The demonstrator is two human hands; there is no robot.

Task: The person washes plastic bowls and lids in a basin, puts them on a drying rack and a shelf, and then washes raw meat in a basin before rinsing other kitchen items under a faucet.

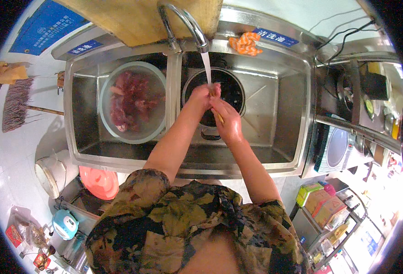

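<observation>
Water runs from the chrome faucet (187, 25) onto both hands, which meet above a dark round pot (234, 85) in the right sink basin. My left hand (201, 96) is closed around a small pinkish-brown item, too blurred to name. Just below and to its right, my right hand (227, 118) grips a thin yellowish handle (220, 119); the tool's other end is hidden between the hands. The pot's near handle (210, 137) shows below the wrists. In the left basin, a pale round tub (104, 118) holds red raw meat (132, 99) in cloudy water.
A wooden board (136, 20) leans behind the faucet. An orange-and-white cloth (246, 44) lies on the back rim of the stainless steel sink (292, 113). Left of the sink are a mop (18, 104), a white bucket (55, 174) and a pink basin (100, 181). A shelf with dishes stands right.
</observation>
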